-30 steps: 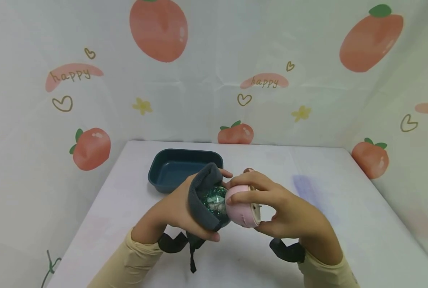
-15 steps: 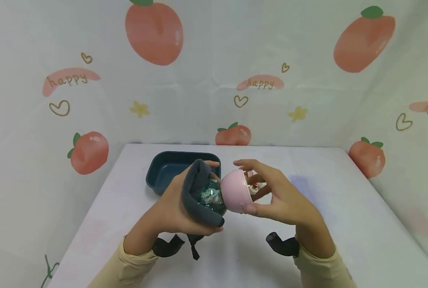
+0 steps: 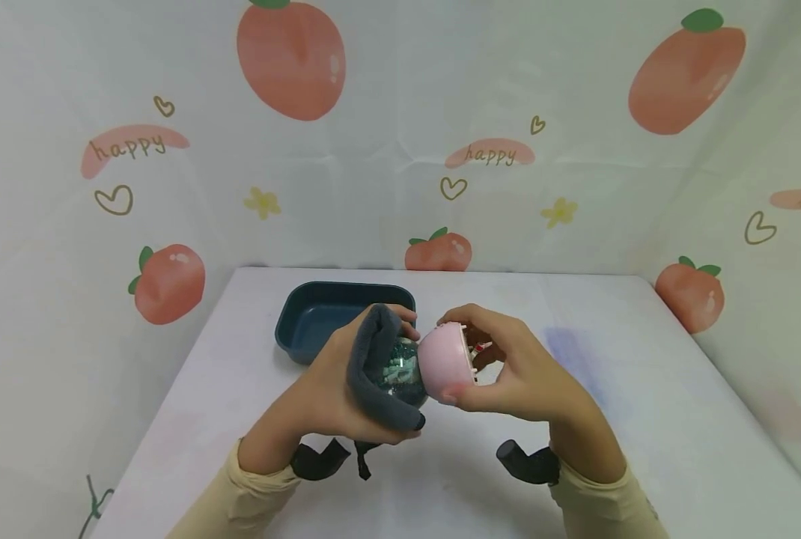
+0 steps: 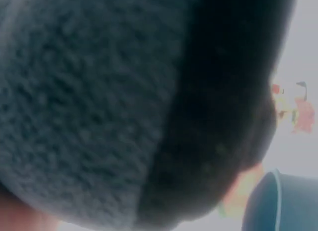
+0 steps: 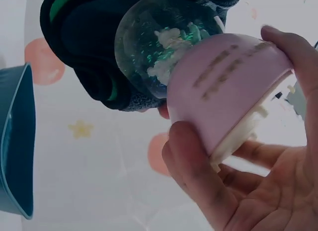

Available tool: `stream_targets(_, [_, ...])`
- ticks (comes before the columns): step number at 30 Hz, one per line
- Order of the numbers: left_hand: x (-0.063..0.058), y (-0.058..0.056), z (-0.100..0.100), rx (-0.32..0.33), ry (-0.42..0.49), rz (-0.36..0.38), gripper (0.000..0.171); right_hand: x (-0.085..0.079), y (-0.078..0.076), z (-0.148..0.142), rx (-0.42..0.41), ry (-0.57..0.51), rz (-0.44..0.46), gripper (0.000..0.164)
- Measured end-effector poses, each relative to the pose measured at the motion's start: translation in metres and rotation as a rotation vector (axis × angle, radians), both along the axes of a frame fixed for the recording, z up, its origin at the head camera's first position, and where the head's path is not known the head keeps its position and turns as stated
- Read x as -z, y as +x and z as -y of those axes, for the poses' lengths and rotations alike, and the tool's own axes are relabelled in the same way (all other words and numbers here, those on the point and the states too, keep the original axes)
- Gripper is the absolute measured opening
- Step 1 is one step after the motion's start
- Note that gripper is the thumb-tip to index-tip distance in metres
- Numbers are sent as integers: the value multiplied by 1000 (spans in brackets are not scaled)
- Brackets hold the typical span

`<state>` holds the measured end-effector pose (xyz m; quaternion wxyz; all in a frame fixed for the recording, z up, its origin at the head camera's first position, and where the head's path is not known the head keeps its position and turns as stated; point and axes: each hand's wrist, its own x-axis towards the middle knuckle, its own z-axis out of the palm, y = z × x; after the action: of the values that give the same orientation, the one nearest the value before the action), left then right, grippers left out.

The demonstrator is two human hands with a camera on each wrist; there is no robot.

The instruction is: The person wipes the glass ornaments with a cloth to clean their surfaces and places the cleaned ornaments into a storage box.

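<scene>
A glitter-filled snow globe (image 3: pixel 403 370) lies on its side in the air between both hands, its pink rounded base (image 3: pixel 446 363) pointing right. My left hand (image 3: pixel 326 397) holds a dark grey fleecy cloth (image 3: pixel 367 382) wrapped about the glass. With thumb and fingers, my right hand (image 3: pixel 525 374) grips the base near its outer rim. Pale figures show inside the glass globe (image 5: pixel 144 47) in the right wrist view, and worn lettering marks the base (image 5: pixel 223 82). The cloth (image 4: pixel 89 102) fills most of the left wrist view, hiding the left fingers there.
Behind the left hand, a dark blue rectangular tub (image 3: pixel 293 340) stands on the white table (image 3: pixel 239 359). A fruit-printed white curtain (image 3: pixel 367 187) hangs along the table's back. A green cord (image 3: pixel 93 501) shows at the lower left.
My right hand has shifted its grip towards the outer rim of the base, and the base has turned. The left hand keeps the cloth round the glass, moving only slightly.
</scene>
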<state>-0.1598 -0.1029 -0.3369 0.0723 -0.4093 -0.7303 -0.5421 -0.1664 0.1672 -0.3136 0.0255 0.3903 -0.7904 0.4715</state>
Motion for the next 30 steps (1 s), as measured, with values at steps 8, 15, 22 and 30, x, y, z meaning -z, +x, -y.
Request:
stream_targets(8, [1,-10,6,92,65,83,108,1,-1,0,-146,-37,-243,81])
stream_targets(15, [4,-13,8,185,96,149,104,1,5,0,-220,-27,-357,81])
stream_targets(22, [8,-21,13,378,346,222,88,1,6,4,-171,-135,-485,77])
stream_targets(30, [1,-21,17,351,365,201,88,5,-9,6,-57,-509,-535,70])
